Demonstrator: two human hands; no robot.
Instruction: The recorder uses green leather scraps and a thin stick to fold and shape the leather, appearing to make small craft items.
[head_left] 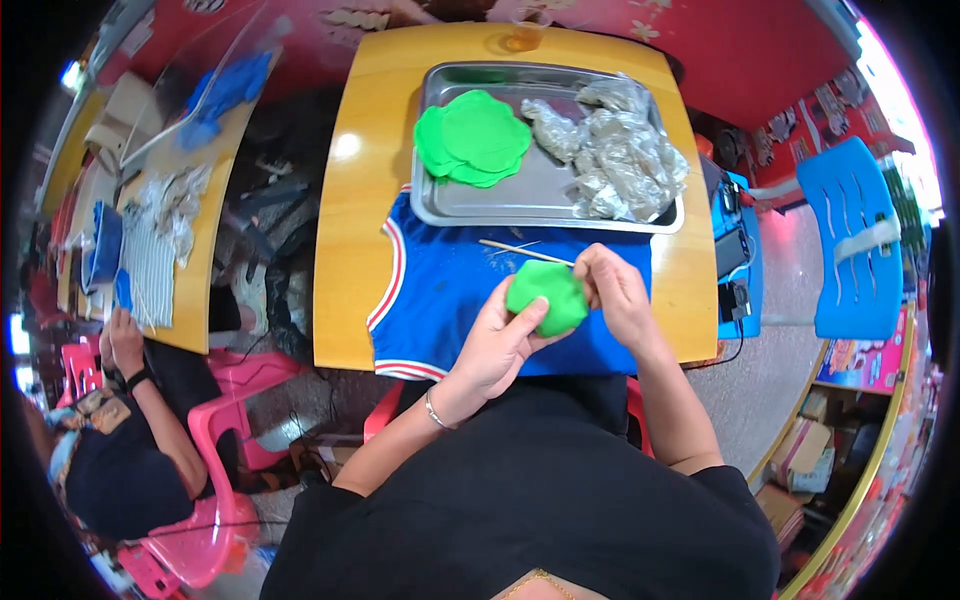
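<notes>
My left hand (502, 340) is closed around a bright green, soft-looking sheet piece (547, 298), with the thumb lying across its lower face. At the piece's right edge, my right hand (616, 292) has its fingers curled in, pinching the rim. A thin wooden stick (514, 248) runs just beyond the green piece to my right fingertips; whether that hand also touches it, I cannot tell. Both hands are above a blue jersey (440, 290) with white and red trim, spread on the table. Beyond them, several flat green pieces with wavy edges (482, 135) lie overlapped in a metal tray (545, 208).
Crumpled clear plastic bags (630, 150) fill the tray's right side. A cup of amber liquid (524, 36) stands at the yellow table's (345, 220) far edge. To the right is a blue chair (850, 240). Another person (130, 420) works at a table on the left, beside a pink chair (215, 450).
</notes>
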